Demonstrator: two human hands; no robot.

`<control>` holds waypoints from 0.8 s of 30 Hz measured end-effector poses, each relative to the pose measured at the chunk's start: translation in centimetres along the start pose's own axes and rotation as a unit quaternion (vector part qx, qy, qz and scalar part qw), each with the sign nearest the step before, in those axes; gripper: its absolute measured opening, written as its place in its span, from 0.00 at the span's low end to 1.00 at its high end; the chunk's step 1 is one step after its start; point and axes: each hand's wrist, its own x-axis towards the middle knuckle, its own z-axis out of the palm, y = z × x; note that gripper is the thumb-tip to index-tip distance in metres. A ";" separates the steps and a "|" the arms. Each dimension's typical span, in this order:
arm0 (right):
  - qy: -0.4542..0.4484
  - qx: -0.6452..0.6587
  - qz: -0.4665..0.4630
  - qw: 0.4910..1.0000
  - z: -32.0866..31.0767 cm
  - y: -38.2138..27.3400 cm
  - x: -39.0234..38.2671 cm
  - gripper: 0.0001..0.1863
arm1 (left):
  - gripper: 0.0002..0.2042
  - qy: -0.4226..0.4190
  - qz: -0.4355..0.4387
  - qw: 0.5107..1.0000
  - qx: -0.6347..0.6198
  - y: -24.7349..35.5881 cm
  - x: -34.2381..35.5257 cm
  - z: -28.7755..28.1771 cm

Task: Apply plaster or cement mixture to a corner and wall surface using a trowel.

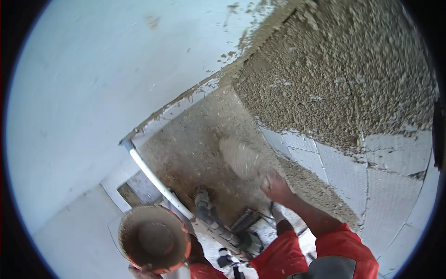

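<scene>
Orange-rimmed bucket (pixel 128 232) is sitting at our lower left, its mouth turned up toward us and its inner wall wearing a coat of grey-brown mortar. Our left hand (pixel 147 271) is clasping it at the lower edge, fingers curling over the rim, while the forearm is passing behind the bucket's right side and is partly hiding there. Our right hand (pixel 275 184) is reaching out over the floor (pixel 186 132), its fingers folding together into a fist around the near end of a flat tan tool (pixel 238 156). That tool is blurring into streaks and pointing up and to the left, so we are not making out its exact shape; its handle is hiding inside the fist.

To the right, a coarse layer of mortar (pixel 339 83) is covering the upper part of the wall, and pale blocks (pixel 341 179) are showing below its ragged edge. A smooth whitish wall (pixel 88 88) is filling the left side, with brown splashes dotting it near the corner. A white pole (pixel 155 179) is slanting between the bucket and the floor, its lower end running toward a grey, elongated object (pixel 203 204) that we are not identifying. Our red sleeve (pixel 346 249) is showing at the lower right.
</scene>
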 end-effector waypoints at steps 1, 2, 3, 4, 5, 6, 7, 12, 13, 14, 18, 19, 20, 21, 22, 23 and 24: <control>-0.039 -0.051 -0.042 0.997 -1.4 -0.9 -1.9 0.21 | 0.18 -0.005 0.051 0.997 0.051 0.0 -0.4 -0.5; -0.059 -0.005 -0.073 0.996 -3.3 -2.0 -3.6 0.21 | 0.19 -0.010 0.107 0.989 0.103 0.0 -0.5 -1.1; -0.108 0.031 -0.105 0.988 -5.5 -3.5 -4.7 0.20 | 0.20 -0.013 0.163 0.975 0.153 0.2 -0.5 -1.5; -0.222 0.010 -0.054 0.973 -8.1 -5.0 -4.9 0.19 | 0.20 -0.011 0.153 0.977 0.149 0.5 -1.0 -1.9; -0.323 0.005 -0.048 0.945 -10.7 -6.6 -3.9 0.18 | 0.22 0.015 -0.029 0.998 -0.055 0.8 -1.4 -2.2; -0.362 0.012 0.019 0.932 -13.1 -8.6 -2.2 0.16 | 0.25 0.044 -0.209 0.943 -0.256 1.1 -1.4 -2.6; -0.418 0.032 0.074 0.905 -15.3 -10.5 0.1 0.15 | 0.25 0.051 -0.221 0.938 -0.262 1.3 -1.3 -2.9; -0.203 -0.183 0.092 0.958 -19.3 -15.4 14.0 0.12 | 0.26 0.017 -0.238 0.902 -0.361 0.7 -1.5 -3.9; -0.040 -0.208 -0.046 0.976 -19.3 -15.1 14.8 0.10 | 0.26 0.022 -0.226 0.903 -0.364 0.4 -1.1 -3.4; -0.116 -0.222 -0.108 0.962 -18.6 -14.2 14.3 0.10 | 0.26 0.013 -0.227 0.899 -0.373 0.0 -1.1 -3.3; -0.217 -0.193 0.155 0.944 -15.3 -7.5 6.8 0.14 | 0.23 0.069 -0.189 0.957 -0.210 -1.2 -1.1 -1.9; -0.211 -0.172 0.197 0.942 -13.8 -5.4 5.5 0.15 | 0.23 0.075 -0.188 0.956 -0.210 -1.3 -1.0 -1.3; -0.199 -0.175 0.178 0.948 -12.3 -3.5 5.0 0.15 | 0.22 0.083 -0.178 0.963 -0.186 -1.4 -0.9 -0.8; -0.202 -0.179 0.190 0.944 -10.2 -1.7 5.0 0.16 | 0.22 0.090 -0.164 0.970 -0.158 -1.3 -0.6 -0.3; -0.202 -0.154 0.170 0.952 -8.0 -0.3 5.5 0.19 | 0.22 0.090 -0.157 0.972 -0.151 -1.1 -0.3 0.6; -0.196 -0.141 0.195 0.951 -5.7 1.0 6.7 0.19 | 0.21 0.079 -0.194 0.926 -0.313 -0.6 -0.2 2.0; -0.189 -0.088 0.170 0.963 -3.1 2.0 8.2 0.19 | 0.23 0.062 -0.225 0.855 -0.464 -0.2 0.1 3.2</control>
